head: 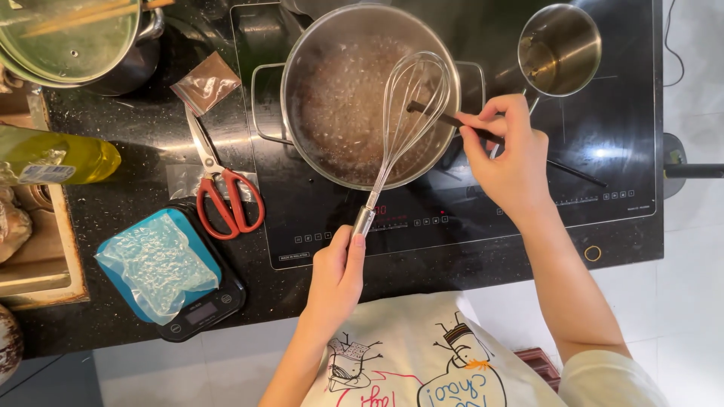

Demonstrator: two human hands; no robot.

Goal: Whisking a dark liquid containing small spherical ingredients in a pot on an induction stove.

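Note:
A steel pot (pixel 302 68) of bubbling brownish liquid stands on the black induction hob (pixel 603 143). My left hand (pixel 336 279) grips the handle of a wire whisk (pixel 411 98), whose loops rest inside the pot at its right side. My right hand (pixel 509 162) pinches dark chopsticks (pixel 445 118) that reach into the pot through the whisk's wires. The chopsticks' far ends stick out behind my right hand toward the right.
A small steel saucepan (pixel 559 49) sits at the back right of the hob. Red-handled scissors (pixel 222 192), a brown packet (pixel 205 83), a scale with a blue tray and plastic bag (pixel 162 267), an oil bottle (pixel 56 158) and a lidded pot (pixel 75 38) lie left.

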